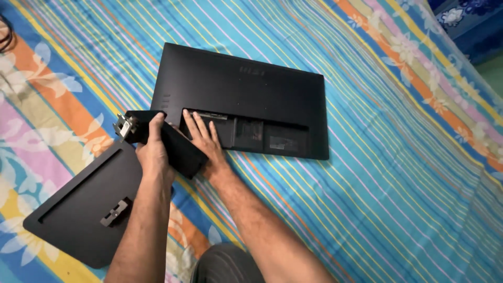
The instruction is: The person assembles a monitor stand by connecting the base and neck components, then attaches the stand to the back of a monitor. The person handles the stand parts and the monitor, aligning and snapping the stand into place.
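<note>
Your left hand (153,152) is wrapped around the black plastic monitor stand neck (175,144), fingers curled over its upper edge, holding it tilted just above the bed; the grey metal bracket tip (124,126) sticks out past your fingers to the left. Your right hand (204,140) lies flat, fingers spread, pressing on the back of the flat black rectangular monitor (243,97), right at the recessed mount slot (209,116) along its lower edge. The monitor lies face down on the striped, flower-printed bedsheet (398,173), near the middle of the frame, touching the stand neck's far end. The flat black plastic stand base (84,204) rests on the sheet at lower left, under your left forearm, with a small metal fitting (115,212) standing up from it. Judging by looks, the neck is stiff, light and smooth, so grip it round the thick middle, not by the bracket. The monitor is probably moderately heavy with a fragile screen underneath; hold it by the rigid back shell or edges, and press gently on the soft bed.
</note>
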